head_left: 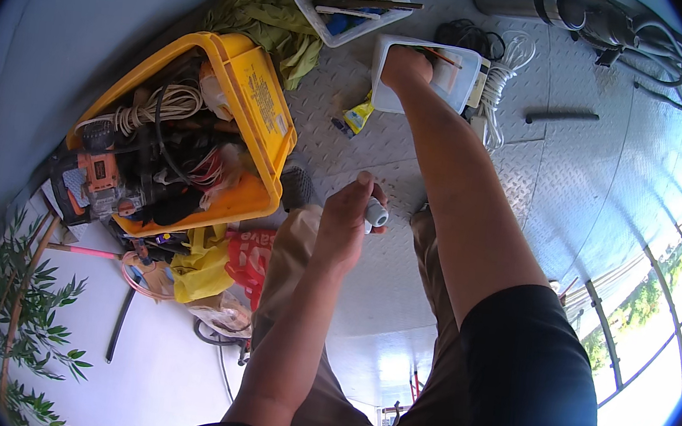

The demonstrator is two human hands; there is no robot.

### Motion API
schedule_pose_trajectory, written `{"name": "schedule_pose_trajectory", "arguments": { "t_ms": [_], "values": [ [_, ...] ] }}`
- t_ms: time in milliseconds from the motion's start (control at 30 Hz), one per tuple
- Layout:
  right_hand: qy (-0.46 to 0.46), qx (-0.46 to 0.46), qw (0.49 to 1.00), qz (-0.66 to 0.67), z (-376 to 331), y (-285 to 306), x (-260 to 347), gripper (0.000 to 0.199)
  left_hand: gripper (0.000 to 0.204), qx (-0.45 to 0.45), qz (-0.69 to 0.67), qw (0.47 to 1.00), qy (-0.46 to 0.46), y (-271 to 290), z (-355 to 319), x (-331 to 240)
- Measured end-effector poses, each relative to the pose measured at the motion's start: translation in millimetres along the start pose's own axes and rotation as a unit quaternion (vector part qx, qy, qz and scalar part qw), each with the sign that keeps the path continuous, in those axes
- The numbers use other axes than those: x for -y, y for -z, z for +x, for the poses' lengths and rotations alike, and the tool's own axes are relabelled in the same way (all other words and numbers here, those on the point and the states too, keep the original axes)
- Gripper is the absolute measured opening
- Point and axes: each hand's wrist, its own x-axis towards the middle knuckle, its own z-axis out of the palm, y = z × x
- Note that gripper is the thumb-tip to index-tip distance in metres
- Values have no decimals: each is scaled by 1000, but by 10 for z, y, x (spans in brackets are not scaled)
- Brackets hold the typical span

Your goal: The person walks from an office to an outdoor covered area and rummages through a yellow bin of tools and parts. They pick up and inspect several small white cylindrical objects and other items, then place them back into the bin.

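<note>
Grey fitting [375,212] clasped, white tub [447,95] reached into!
Close in, the fitting is held by the left hand [348,220], fingers curled narrowly around it. Farther out, a yellow crate [265,103] is crammed with cables [170,101], and the right hand [408,67] is plunged into the white tub; whether anything is gripped by its hidden fingers cannot be told. Just beside the tub, white cable [494,92] is bundled; beyond, long strips [373,4] are held in a second tub [310,8].
</note>
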Motion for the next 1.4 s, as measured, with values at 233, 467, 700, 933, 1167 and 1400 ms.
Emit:
{"name": "schedule_pose_trajectory", "arguments": {
  "t_ms": [233,467,700,933,1167,1400],
  "values": [
    [24,40,997,-59,-168,-105,-22,36,46,5,-1,1000,6,22,11,26],
    [17,112,986,-124,-173,-42,3,37,45,-1,37,999,17,-35,-21,-12],
    [-8,26,999,-47,-144,-127,-14,43,43,16,31,999,13,-37,9,-18],
    [-15,-8,999,-42,-126,-280,-62,44,42,17,7,1000,11,-42,18,2],
    [-71,-56,993,81,-308,-267,-195,37,43,16,16,1000,11,-90,42,8],
    [12,-46,994,94,-457,52,-190,34,45,14,15,1000,24,-135,70,21]
  ]
}}
